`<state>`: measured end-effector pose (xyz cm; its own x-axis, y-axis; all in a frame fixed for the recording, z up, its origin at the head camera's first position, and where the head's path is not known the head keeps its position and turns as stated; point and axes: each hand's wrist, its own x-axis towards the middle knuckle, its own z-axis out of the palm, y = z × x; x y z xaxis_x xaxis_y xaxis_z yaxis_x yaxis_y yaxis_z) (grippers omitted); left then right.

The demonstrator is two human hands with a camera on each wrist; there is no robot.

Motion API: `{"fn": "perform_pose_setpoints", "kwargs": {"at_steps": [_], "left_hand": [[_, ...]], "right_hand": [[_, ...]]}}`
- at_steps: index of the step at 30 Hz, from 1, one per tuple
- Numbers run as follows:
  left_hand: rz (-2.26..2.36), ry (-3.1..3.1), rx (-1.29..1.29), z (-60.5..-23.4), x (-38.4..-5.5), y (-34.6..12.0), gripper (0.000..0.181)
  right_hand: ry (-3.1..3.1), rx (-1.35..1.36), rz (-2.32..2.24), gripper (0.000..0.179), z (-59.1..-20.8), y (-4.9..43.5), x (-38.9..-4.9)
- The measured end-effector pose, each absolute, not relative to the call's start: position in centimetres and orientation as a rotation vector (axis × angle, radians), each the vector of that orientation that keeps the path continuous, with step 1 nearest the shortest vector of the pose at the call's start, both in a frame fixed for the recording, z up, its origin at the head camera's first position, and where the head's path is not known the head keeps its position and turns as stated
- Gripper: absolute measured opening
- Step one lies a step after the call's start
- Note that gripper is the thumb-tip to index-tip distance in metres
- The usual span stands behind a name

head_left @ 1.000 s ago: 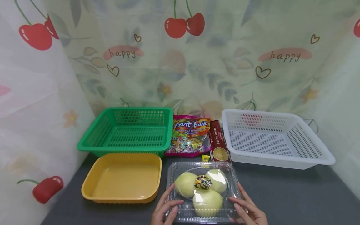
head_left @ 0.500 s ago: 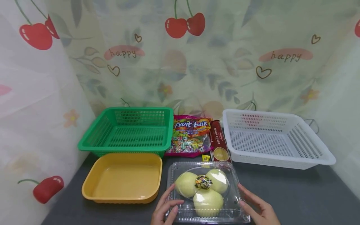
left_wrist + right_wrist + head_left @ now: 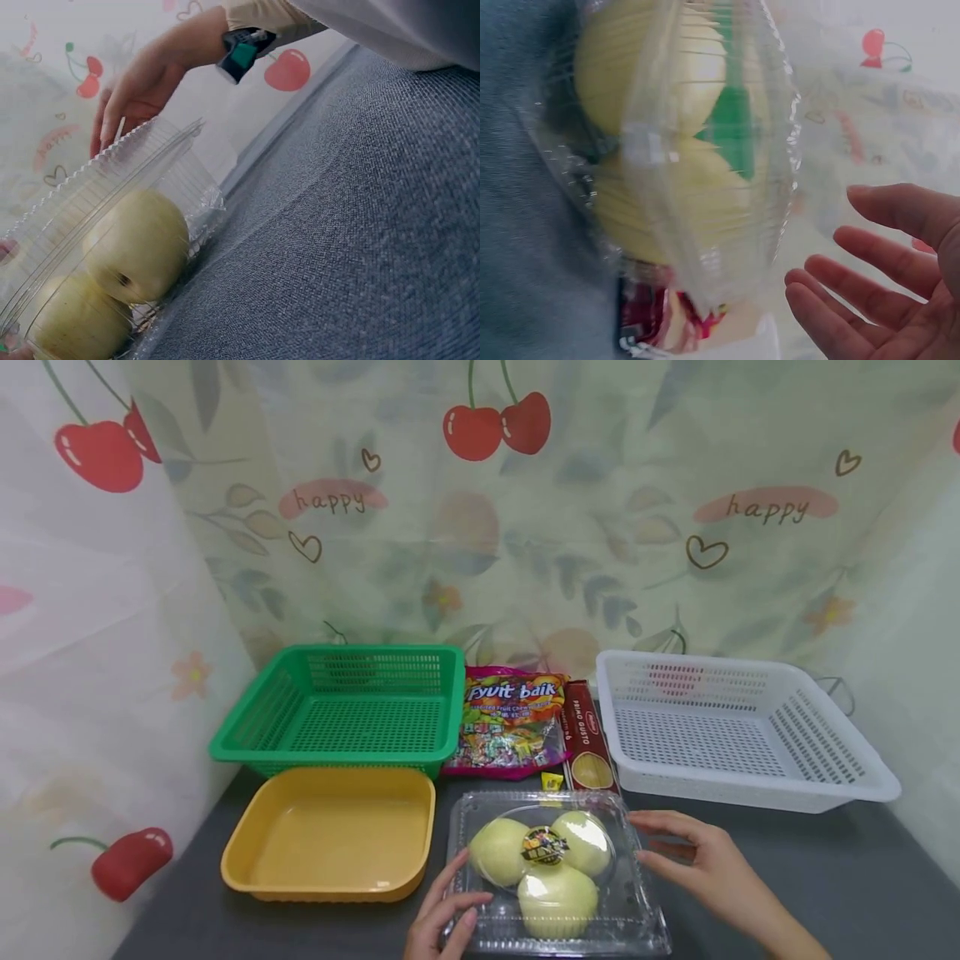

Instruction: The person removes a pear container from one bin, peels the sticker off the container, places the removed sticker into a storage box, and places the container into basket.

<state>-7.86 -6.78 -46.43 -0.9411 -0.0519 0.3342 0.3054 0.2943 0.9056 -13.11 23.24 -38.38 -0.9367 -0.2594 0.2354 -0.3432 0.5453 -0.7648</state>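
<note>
A clear plastic clamshell box (image 3: pixel 555 877) with three pale yellow-green round fruits (image 3: pixel 139 244) inside lies at the front middle of the table. A black and gold sticker (image 3: pixel 544 845) is on its lid. The lid looks closed. My left hand (image 3: pixel 442 914) rests on the box's front left edge, fingertips touching the lid and side. My right hand (image 3: pixel 701 860) is at the far right side of the box, fingers extended, holding nothing. In the right wrist view its fingers (image 3: pixel 877 255) are spread and apart from the box.
Behind the box lie a bag of fruit chews (image 3: pixel 513 722), a dark red packet (image 3: pixel 588 735) and a small yellow wrapped piece (image 3: pixel 552 782). A green basket (image 3: pixel 337 760) and a yellow tray (image 3: pixel 322 893) stand left; a white basket (image 3: pixel 738 789) stands right. Printed curtains surround the table.
My right hand has come off the box's front right part and moved right and farther back along its side. My left hand and the box have stayed in place.
</note>
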Motion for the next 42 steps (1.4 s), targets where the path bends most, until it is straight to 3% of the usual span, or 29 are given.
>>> {"fn": "perform_pose_setpoints", "kwargs": {"at_steps": [29,42], "left_hand": [[-1.855,-2.389,-0.131,-45.5,-7.8,-7.0,0.015],[-1.701,-2.329,-0.223,-46.1,-7.8,-7.0,0.019]], "right_hand": [[-2.857,1.053,1.367,0.032,-33.5,19.3,-18.6],[-3.000,1.148,1.381,0.029,-34.1,16.9,-21.0]]}}
